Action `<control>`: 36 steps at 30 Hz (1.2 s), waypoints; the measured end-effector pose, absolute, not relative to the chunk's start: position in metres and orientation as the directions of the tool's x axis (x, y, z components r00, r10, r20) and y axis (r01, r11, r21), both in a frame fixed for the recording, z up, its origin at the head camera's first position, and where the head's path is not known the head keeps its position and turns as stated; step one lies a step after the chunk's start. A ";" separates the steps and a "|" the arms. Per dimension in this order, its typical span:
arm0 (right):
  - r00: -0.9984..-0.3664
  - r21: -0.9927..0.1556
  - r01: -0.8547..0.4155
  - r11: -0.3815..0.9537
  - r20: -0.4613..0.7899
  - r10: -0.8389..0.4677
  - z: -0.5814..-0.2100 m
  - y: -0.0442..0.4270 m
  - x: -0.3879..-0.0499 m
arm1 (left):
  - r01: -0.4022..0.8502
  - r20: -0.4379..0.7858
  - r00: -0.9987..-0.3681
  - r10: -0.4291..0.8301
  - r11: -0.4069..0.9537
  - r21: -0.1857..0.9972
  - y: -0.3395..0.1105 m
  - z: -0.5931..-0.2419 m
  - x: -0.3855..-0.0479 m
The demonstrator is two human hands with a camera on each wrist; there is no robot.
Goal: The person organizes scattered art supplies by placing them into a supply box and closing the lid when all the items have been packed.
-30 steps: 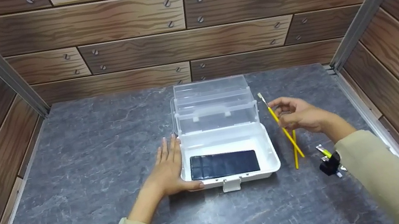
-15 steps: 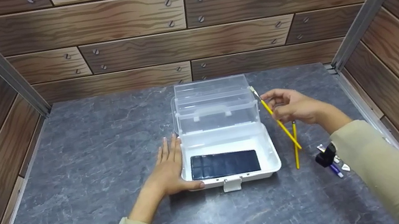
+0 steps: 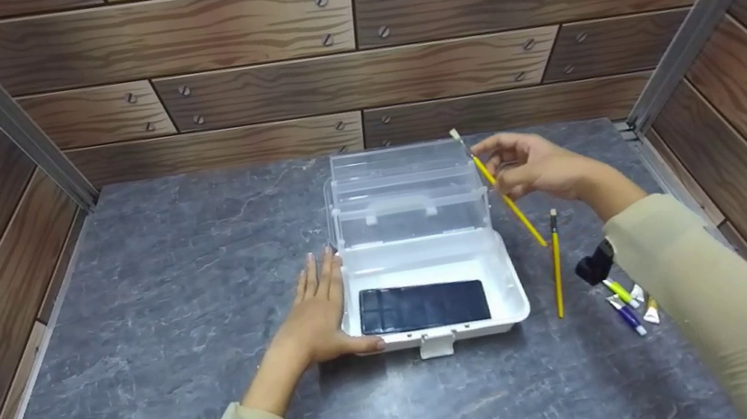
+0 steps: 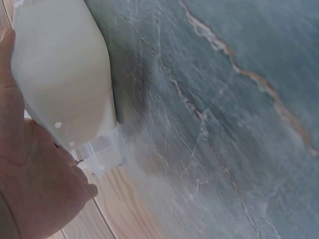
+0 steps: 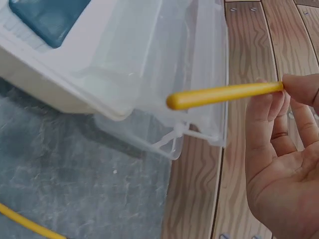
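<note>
Between thumb and fingers my right hand [image 3: 538, 170] pinches a yellow-handled paintbrush [image 3: 511, 205], raised beside the clear lid, its pale bristles pointing up and away. The right wrist view shows the brush's handle [image 5: 224, 95] end-on toward the camera. My left hand [image 3: 317, 325] lies with straight fingers along the left side of a white plastic box [image 3: 418, 251], thumb on its front rim. In the left wrist view that hand [image 4: 37, 174] touches the box's outer wall [image 4: 65, 74]. Inside the box lies a dark phone-like slab [image 3: 424, 306].
The box's clear tiered lid [image 3: 408, 188] stands open at the back. A second yellow paintbrush [image 3: 557, 266] lies right of the box. Farther right are a yellow-green tube [image 3: 620, 293], a purple tube [image 3: 627, 316] and other small items, partly near the sleeve. Wood-patterned walls surround the grey table [image 3: 199, 254].
My right hand has lifted the paintbrush up and away, toward the lid, off the second brush it had crossed. The small tubes have come out from behind the sleeve. My left hand stays put.
</note>
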State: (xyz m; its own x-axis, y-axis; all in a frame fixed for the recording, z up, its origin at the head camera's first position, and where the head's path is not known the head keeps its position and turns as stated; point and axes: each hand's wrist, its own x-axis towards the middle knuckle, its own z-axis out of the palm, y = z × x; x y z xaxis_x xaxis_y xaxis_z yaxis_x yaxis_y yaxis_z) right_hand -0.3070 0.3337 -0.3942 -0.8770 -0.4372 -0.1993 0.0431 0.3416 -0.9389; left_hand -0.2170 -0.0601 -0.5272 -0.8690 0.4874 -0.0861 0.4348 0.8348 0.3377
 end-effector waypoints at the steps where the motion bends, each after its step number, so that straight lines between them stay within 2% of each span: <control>1: -0.878 -0.939 0.032 0.343 -0.190 -0.439 -0.392 0.331 -0.309 | 0.435 -0.085 -0.869 0.487 0.836 0.335 -0.060 -0.527 -0.217; 11: -0.884 -0.962 -0.051 0.270 -0.082 -0.460 -0.380 0.312 -0.329 | 0.447 -0.077 -0.863 0.500 0.825 0.346 -0.059 -0.526 -0.216; 18: -0.897 -0.948 -0.087 0.306 -0.059 -0.437 -0.370 0.296 -0.341 | 0.444 -0.081 -0.864 0.496 0.828 0.342 -0.059 -0.525 -0.216; 24: -0.897 -0.953 -0.096 0.287 -0.042 -0.439 -0.367 0.282 -0.353 | 0.451 -0.075 -0.864 0.498 0.832 0.325 -0.060 -0.524 -0.218; 36: -0.862 -0.867 -0.198 0.457 -0.068 -0.503 -0.369 0.264 -0.370 | 0.459 -0.083 -0.858 0.506 0.830 0.316 -0.060 -0.525 -0.218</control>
